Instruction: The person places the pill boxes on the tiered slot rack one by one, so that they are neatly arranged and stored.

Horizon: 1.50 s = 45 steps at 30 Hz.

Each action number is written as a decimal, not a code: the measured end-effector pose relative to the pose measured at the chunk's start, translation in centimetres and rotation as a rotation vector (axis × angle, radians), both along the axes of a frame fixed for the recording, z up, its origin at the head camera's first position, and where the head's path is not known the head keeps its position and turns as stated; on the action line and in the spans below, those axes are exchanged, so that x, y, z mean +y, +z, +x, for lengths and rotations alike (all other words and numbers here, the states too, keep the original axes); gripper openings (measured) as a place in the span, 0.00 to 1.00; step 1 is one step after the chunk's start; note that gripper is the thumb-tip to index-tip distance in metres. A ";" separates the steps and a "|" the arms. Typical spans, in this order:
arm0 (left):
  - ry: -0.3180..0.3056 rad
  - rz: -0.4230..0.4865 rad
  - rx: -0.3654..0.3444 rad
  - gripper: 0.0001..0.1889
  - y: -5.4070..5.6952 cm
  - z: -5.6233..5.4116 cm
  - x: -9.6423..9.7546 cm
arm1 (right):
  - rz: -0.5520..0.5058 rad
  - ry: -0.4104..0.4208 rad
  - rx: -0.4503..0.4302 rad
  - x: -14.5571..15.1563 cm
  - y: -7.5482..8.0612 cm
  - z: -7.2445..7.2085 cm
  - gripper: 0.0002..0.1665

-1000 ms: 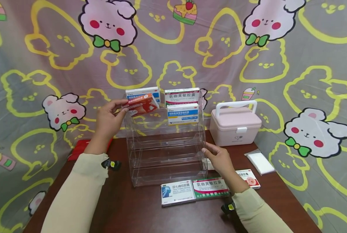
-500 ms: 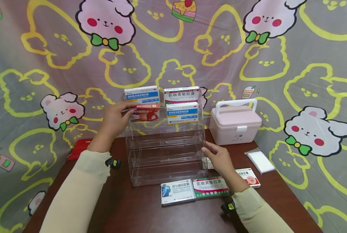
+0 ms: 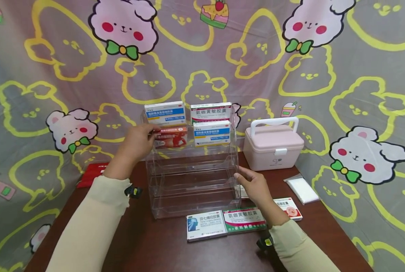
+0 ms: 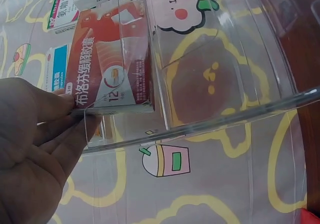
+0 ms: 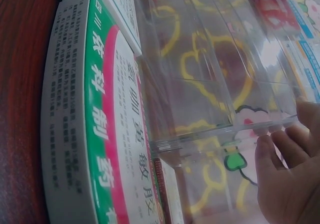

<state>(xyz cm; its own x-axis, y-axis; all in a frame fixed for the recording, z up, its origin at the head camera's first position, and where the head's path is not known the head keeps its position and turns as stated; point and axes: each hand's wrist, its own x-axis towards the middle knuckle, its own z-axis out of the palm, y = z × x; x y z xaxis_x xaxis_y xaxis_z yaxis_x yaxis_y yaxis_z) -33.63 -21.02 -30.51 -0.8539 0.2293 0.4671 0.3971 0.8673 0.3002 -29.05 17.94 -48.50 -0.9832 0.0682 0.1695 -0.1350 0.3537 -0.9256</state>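
A clear plastic tiered display rack (image 3: 192,181) stands on the table. My left hand (image 3: 137,141) pinches the left end of a red medicine box (image 3: 173,138), which sits upright in the second tier from the top; the left wrist view shows thumb and fingers at the corner of this box (image 4: 110,59). Beside it stands a blue-and-white medicine box (image 3: 211,134). Behind these, in the top tier, are another blue-and-white box (image 3: 165,113) and a white-and-green box (image 3: 210,112). My right hand (image 3: 255,187) holds the rack's right side edge, thumb in front.
A white medicine box (image 3: 206,225) and a green-and-white one (image 3: 244,220) lie before the rack. Another box (image 3: 289,208) lies partly behind my right wrist. A pink lidded case (image 3: 273,147), a white packet (image 3: 302,190) and a red item (image 3: 91,174) surround the rack.
My left hand has brought the red box from a tilted position in front of the top tier down to the right, upright into the second tier. The right hand stays at the rack's side.
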 end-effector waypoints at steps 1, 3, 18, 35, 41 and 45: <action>-0.001 -0.015 0.003 0.12 0.1 0.0 0.0 | -0.001 0.001 0.001 -0.1 -0.1 -0.1 0.30; -0.002 -0.041 0.006 0.12 0.2 0.0 -0.1 | -0.002 0.001 0.005 -0.2 -0.1 -0.1 0.30; 0.044 0.064 0.345 0.13 -3.0 2.4 -0.5 | -0.003 0.008 0.013 -0.4 -0.1 -0.1 0.30; 0.036 0.960 -0.023 0.30 -15.9 6.7 -1.7 | 0.007 0.007 -0.005 0.1 0.0 0.1 0.30; 0.106 1.030 -0.047 0.27 -18.1 7.0 -1.3 | 0.009 0.011 -0.003 0.0 0.0 0.1 0.31; 0.139 1.010 -0.021 0.26 -18.8 7.1 -1.1 | 0.008 0.015 -0.005 0.0 0.1 0.1 0.31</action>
